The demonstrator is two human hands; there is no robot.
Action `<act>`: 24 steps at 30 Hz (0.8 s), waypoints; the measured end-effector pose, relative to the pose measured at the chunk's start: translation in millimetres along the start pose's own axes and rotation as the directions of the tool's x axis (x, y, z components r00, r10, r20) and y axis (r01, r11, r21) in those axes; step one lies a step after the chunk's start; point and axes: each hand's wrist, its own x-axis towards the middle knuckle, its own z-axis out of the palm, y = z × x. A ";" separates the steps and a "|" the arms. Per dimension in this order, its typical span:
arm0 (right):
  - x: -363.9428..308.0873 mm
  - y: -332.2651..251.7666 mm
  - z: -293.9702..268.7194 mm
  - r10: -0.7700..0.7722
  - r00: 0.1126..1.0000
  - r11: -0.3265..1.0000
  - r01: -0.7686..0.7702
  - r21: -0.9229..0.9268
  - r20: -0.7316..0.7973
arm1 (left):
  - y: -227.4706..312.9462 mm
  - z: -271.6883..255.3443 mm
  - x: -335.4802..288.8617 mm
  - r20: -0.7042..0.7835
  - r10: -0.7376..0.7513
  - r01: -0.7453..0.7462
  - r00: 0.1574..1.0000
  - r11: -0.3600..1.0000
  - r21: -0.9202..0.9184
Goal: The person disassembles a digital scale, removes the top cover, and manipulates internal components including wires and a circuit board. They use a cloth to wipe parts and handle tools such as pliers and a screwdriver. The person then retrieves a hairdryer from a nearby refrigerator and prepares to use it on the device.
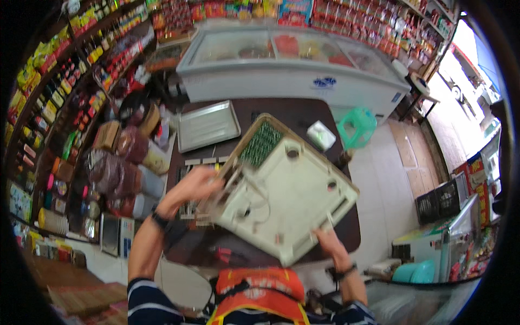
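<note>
A large, pale, square plastic casing (290, 203) lies tilted over the dark table (303, 111), with holes and a slot in its face. Beneath its far left side a brown-edged box shows a dark green speckled panel (261, 143). My right hand (331, 245) grips the casing's near right edge, thumb on top. At the casing's left corner is my left hand (197, 185), blurred, its fingers curled around a greyish piece that I cannot make out. A thin wire (266, 203) loops across the casing near that corner.
A shallow metal tray (208, 125) sits at the table's far left, a white packet (321, 135) at its far right. Red-handled pliers (230, 253) lie near the front edge. A green stool (357, 128) stands right of the table, and a chest freezer (260, 78) stands behind it.
</note>
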 end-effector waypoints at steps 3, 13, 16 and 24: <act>44.5 -11.6 -10.2 -0.141 0.988 0.984 0.131 -0.123 -0.070 | 0.3 31.7 38.5 -0.130 0.068 -0.059 0.989 0.996 0.070; 49.5 10.5 -25.6 -0.011 0.993 0.974 0.037 0.223 -0.115 | -25.6 46.7 63.6 -0.115 0.156 -0.164 0.981 0.984 -0.063; 35.7 0.0 -29.7 -0.102 0.978 0.982 0.129 0.141 -0.184 | -12.9 47.0 52.2 -0.249 0.298 -0.282 0.922 0.954 0.097; 95.4 -41.2 -35.0 -0.431 0.872 0.869 0.332 -0.366 -0.233 | -11.9 56.6 86.2 -0.400 0.260 -0.223 0.879 0.965 0.137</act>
